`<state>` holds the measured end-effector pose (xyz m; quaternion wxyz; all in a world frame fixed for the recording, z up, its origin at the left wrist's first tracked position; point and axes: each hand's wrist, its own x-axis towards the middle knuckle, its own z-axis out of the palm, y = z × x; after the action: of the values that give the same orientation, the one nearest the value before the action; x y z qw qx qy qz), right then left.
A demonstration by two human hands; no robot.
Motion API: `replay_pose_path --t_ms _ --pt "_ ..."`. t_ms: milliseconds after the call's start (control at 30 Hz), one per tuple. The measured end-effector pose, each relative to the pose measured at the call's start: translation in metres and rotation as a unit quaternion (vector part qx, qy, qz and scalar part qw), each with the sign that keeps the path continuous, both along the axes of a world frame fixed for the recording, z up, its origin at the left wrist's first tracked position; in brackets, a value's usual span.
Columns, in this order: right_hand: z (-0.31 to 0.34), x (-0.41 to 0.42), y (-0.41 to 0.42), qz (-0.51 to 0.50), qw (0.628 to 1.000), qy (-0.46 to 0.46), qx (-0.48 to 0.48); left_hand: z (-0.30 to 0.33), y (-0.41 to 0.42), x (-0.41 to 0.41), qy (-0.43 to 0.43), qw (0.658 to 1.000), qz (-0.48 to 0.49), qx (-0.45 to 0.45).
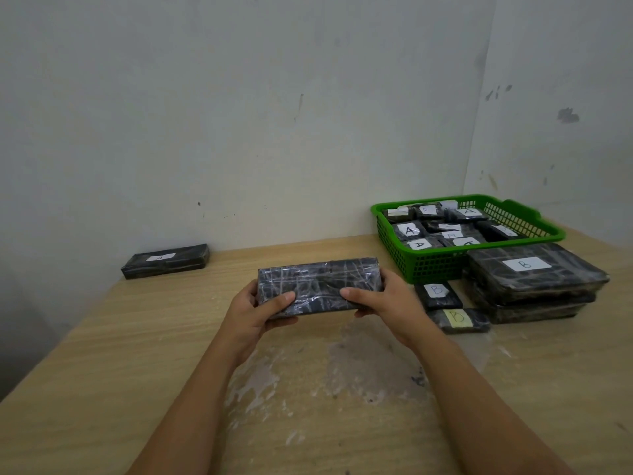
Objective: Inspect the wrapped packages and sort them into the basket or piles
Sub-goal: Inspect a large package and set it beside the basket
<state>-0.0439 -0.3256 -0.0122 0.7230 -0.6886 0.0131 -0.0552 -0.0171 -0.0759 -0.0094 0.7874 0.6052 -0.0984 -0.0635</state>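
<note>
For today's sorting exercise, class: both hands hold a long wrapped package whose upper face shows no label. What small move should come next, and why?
Probably turn the held package over between the left hand and right hand: no letter shows on its visible face, while packages in the green basket read A and the pile beside it reads B. The letter would likely decide its place.

Bare sorting room: scuffed white walls (pixel 239 114) meeting in a corner, worn wooden table (pixel 137 354) standing against them, green basket (pixel 428 265) sitting at its far right corner.
</note>
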Motion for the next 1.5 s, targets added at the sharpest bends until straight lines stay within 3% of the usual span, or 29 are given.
replay_pose_path --t_ms 233,433,633,1100,1500 --pt "-0.005 0.002 0.004 -0.030 0.997 0.017 -0.075 -0.005 -0.004 0.000 -0.008 1.000 0.017 0.025" --pt "-0.010 0.004 0.008 -0.084 0.986 0.011 -0.144 -0.006 -0.012 -0.004 -0.047 0.990 0.072 0.114" --pt "-0.014 0.006 0.015 -0.091 0.986 0.007 -0.138 -0.007 -0.015 -0.006 -0.069 0.969 0.138 0.191" --pt "0.001 -0.007 0.027 -0.145 0.983 0.002 -0.108 0.005 -0.027 -0.018 -0.056 0.971 0.184 0.144" --pt "-0.001 -0.004 0.024 -0.230 0.958 0.022 -0.171 0.000 -0.031 -0.013 -0.035 0.984 0.124 0.125"
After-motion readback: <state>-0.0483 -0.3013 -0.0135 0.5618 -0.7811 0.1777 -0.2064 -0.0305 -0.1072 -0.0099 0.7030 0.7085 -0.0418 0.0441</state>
